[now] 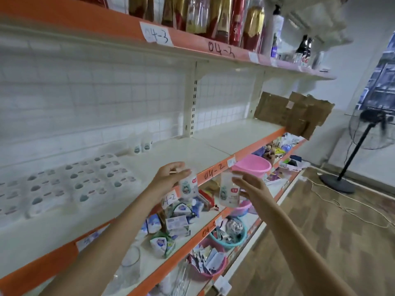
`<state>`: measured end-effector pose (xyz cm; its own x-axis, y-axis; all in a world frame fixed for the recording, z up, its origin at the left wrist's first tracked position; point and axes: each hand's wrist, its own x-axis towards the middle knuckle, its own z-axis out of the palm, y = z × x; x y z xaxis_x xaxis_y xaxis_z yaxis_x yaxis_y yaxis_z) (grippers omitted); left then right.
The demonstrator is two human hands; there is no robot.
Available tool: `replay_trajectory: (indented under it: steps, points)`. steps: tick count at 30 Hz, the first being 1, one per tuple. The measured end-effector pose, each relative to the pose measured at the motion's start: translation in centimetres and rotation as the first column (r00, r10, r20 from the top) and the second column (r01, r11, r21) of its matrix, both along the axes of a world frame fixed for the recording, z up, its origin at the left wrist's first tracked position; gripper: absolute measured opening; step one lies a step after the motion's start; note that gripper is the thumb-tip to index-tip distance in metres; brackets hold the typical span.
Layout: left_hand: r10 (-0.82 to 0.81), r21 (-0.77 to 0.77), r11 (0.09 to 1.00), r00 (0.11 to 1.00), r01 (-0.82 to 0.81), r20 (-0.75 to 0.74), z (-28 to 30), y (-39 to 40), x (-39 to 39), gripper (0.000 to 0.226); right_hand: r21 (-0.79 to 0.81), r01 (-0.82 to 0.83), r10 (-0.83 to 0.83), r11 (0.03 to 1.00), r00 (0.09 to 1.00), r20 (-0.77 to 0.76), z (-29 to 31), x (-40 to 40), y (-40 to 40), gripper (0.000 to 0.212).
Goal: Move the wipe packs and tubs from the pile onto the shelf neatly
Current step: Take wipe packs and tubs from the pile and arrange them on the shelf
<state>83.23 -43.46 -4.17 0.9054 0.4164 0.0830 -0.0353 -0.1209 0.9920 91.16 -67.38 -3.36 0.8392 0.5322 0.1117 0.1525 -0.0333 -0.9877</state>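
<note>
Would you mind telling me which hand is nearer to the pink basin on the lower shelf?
The right hand is nearer: it holds a tub just below and beside the pink basin. The left hand holds another tub farther left.

blurred print on both held tubs (189, 186) unreadable.

Light: bright, even, soft shadows.
Glare: washed-out white on the shelf (192, 150) and top right.
Blur: whole frame soft; hands smeared.
Distortion: wide-angle bend at the edges.
</note>
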Motion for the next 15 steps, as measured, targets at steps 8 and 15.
replay_trajectory:
  steps: [8, 15]
  points:
    - [0.137, 0.436, 0.896, 0.987, -0.087, -0.085, 3.1, 6.1, 8.6, 0.053, -0.093, -0.120, 0.132, 0.988, 0.982, 0.133, 3.0, 12.3, 7.7, 0.046]
    - [0.313, 0.611, 0.783, 0.925, -0.122, -0.216, 4.8, 12.0, 15.5, 0.049, -0.336, -0.334, 0.440, 0.881, 0.840, 0.318, 4.6, 22.8, 17.0, 0.038]
